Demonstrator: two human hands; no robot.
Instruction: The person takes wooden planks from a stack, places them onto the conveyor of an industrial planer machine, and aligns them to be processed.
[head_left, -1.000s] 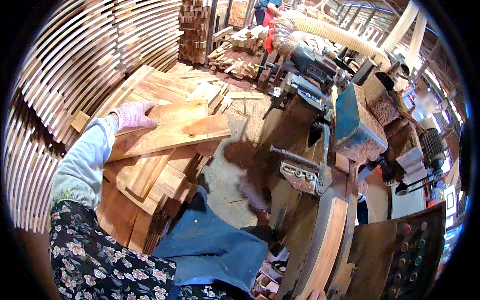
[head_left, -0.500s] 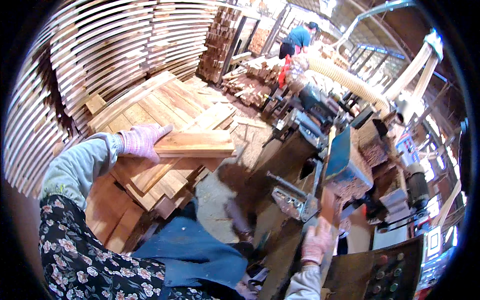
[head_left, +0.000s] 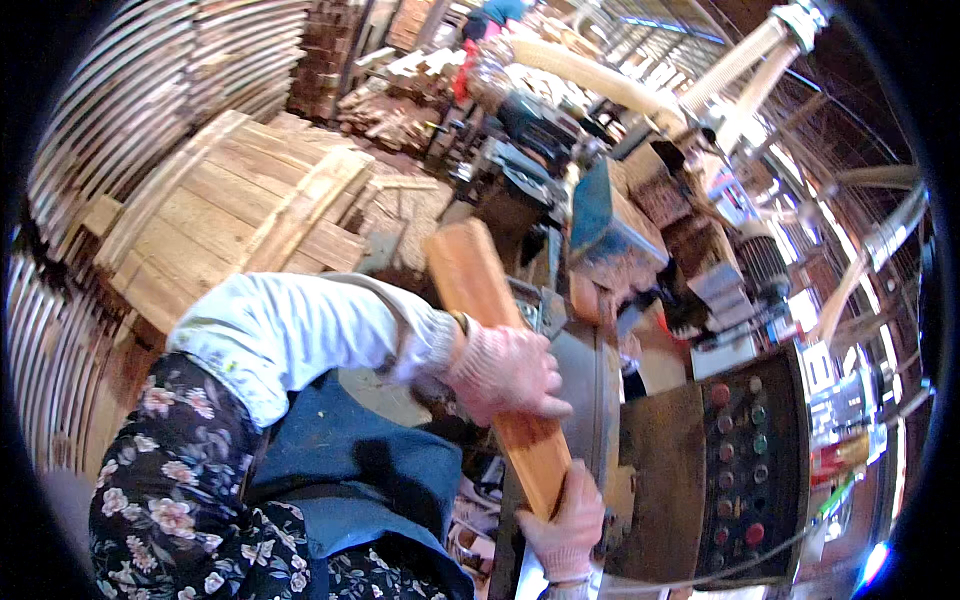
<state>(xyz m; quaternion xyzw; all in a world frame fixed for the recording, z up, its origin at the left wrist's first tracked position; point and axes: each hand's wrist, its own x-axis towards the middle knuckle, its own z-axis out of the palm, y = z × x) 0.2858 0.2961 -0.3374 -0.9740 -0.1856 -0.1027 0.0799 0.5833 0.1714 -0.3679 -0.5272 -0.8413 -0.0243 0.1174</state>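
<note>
A reddish-brown wooden board (head_left: pixel 472 268) slants across the middle, its far end up toward the machine and its near end toward me. My left hand (head_left: pixel 508 374), in a pink knit glove, is closed over the board's middle from above. My right hand (head_left: pixel 566 528), gloved alike, grips the near end, thumb on one side and fingers on the other. Beneath and beside the board runs the machine's metal bed (head_left: pixel 585 395). A blue metal hood (head_left: pixel 605 215) stands past it, with sawdust on and around it.
On the left stands a stack of planks (head_left: pixel 210 205), with tall rows of stacked slats (head_left: pixel 170 80) behind. A control panel with several round buttons (head_left: pixel 735 460) is at the right. A ribbed hose (head_left: pixel 590 75) crosses the back, near another person (head_left: pixel 497 15).
My left hand has brought the board from the plank stack rightward to the machine. My right hand has moved back from the machine bed onto the board's near end. The view has turned right.
</note>
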